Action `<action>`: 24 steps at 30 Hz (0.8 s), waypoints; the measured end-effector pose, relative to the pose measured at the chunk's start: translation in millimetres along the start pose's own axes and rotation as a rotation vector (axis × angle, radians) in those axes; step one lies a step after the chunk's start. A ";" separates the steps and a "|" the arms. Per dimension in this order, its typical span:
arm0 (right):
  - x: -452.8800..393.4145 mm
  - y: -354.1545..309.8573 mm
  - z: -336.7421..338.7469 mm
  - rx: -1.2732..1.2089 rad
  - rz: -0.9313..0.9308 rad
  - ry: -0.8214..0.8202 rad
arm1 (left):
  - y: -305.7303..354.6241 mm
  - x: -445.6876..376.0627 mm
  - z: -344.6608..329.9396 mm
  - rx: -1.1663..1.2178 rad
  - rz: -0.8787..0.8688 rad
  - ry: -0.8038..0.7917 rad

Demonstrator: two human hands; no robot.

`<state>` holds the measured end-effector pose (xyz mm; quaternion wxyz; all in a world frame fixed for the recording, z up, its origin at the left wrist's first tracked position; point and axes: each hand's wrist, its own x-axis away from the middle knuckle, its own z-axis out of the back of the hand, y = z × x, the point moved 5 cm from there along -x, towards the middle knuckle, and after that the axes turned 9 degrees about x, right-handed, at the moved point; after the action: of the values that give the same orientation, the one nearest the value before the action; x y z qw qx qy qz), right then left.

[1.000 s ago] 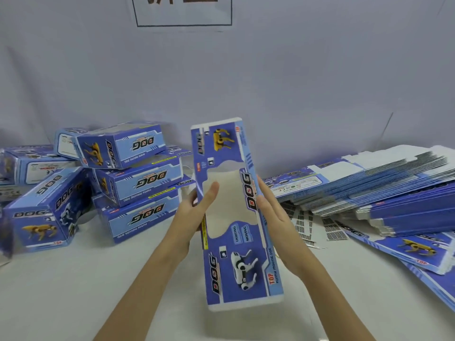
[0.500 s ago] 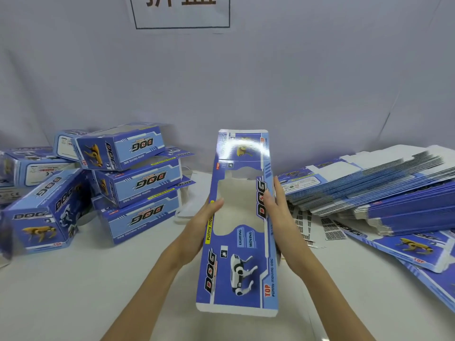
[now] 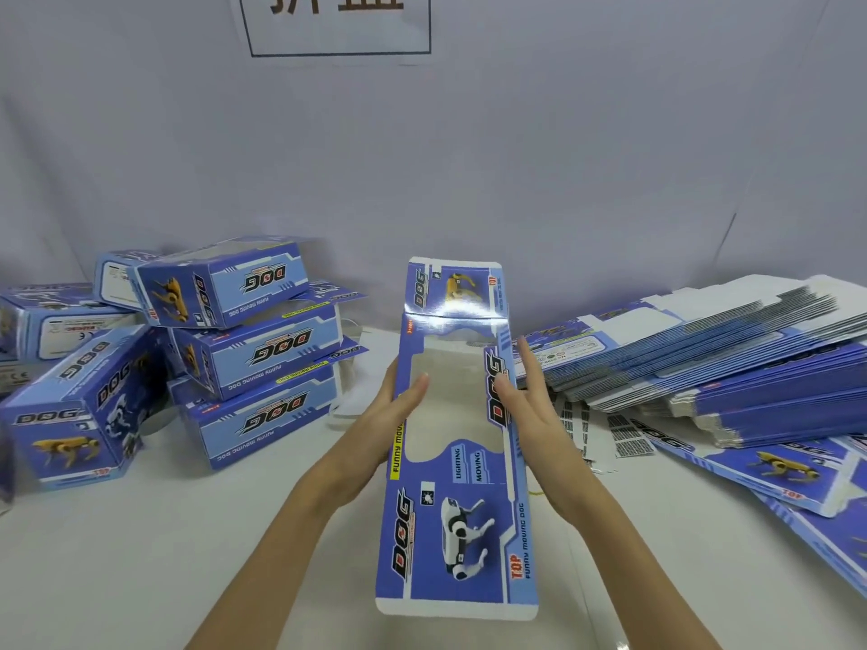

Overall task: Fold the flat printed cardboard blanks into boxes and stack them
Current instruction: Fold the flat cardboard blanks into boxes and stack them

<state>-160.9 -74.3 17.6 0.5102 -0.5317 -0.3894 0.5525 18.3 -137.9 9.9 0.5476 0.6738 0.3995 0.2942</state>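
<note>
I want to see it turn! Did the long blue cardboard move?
Yes. The long blue cardboard has swung from leaning left to standing straight, and its top end has shifted right, away from the stacked boxes and toward the flat pile.

You are at a packing workbench – a white table (image 3: pixel 140 555) against a plain grey backdrop (image 3: pixel 563 157), folded toy boxes (image 3: pixel 253 354) stacked left, flat blanks (image 3: pixel 750 358) heaped right.

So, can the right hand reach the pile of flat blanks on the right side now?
Probably yes: the right hand is right beside the pile of flat blanks, nothing between, but it must first let go of the blank.
</note>
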 end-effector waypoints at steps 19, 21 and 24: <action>3.8 -1.5 -6.2 -0.052 -0.023 -0.079 | 9.0 -0.3 -1.2 0.085 -0.192 0.126; 3.4 -7.2 -5.5 0.035 0.093 0.023 | 9.1 1.7 -6.6 0.108 -0.207 0.076; 5.0 -10.4 -5.7 -0.040 0.176 0.073 | 13.1 4.7 -12.9 0.137 -0.254 0.034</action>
<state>-153.3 -68.3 26.0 0.4630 -0.5937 -0.3334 0.5674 12.8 -128.3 25.4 0.5266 0.6485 0.5098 0.2058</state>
